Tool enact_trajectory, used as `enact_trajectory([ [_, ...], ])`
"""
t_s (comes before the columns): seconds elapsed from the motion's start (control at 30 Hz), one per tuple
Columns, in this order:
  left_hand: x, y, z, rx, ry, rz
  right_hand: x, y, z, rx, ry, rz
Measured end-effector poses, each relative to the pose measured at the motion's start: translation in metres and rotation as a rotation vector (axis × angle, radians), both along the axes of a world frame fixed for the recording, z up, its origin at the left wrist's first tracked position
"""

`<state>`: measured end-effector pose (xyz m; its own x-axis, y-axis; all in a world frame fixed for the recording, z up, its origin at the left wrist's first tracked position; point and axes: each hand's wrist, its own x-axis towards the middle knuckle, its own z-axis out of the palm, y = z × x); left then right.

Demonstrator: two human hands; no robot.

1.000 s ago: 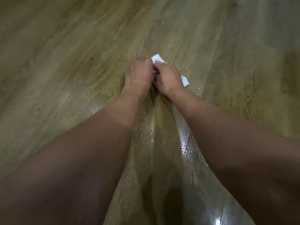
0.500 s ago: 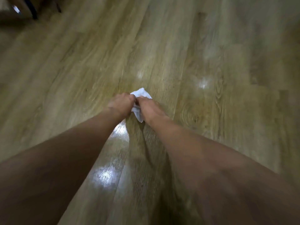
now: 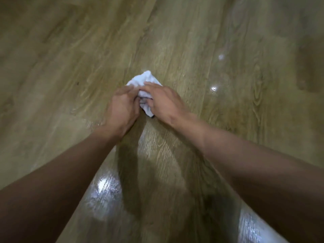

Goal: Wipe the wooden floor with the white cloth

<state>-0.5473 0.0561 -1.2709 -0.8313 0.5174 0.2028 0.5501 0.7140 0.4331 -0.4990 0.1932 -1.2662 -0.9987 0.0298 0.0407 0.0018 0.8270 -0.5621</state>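
Wiping is being carried out, as judged from the head view: the white cloth (image 3: 147, 79) is being held bunched against the wooden floor (image 3: 236, 128) mid-scene, its far corner poking out beyond the fingers. It is being gripped from the left by the left hand (image 3: 122, 106), fingers curled over its edge, and from the right by the right hand (image 3: 164, 100), fingers laid across it and thumb tucked in. Another stroke is probably being called for, with steady downward pressure from both hands. Bright glare patches (image 3: 103, 188) are being reflected on the near planks, perhaps a wet sheen; small light spots (image 3: 213, 88) are glinting to the right. Nothing beyond the boards is being shown.
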Motion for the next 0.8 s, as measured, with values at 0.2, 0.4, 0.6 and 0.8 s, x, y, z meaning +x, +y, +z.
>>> enact_trajectory([
  [0.2,-0.021,0.042,0.0,-0.101,-0.097,0.021,-0.033,0.035,-0.002,0.097,-0.086,-0.132],
  [0.4,0.001,0.031,-0.005,0.003,-0.025,0.024,0.002,0.021,-0.014,0.016,0.021,-0.059],
  [0.6,0.005,0.06,-0.01,-0.122,-0.167,0.026,0.006,0.065,-0.015,0.016,0.018,-0.178],
  [0.8,0.002,0.058,-0.001,0.063,-0.191,0.099,0.015,0.034,-0.019,-0.113,-0.005,-0.209],
])
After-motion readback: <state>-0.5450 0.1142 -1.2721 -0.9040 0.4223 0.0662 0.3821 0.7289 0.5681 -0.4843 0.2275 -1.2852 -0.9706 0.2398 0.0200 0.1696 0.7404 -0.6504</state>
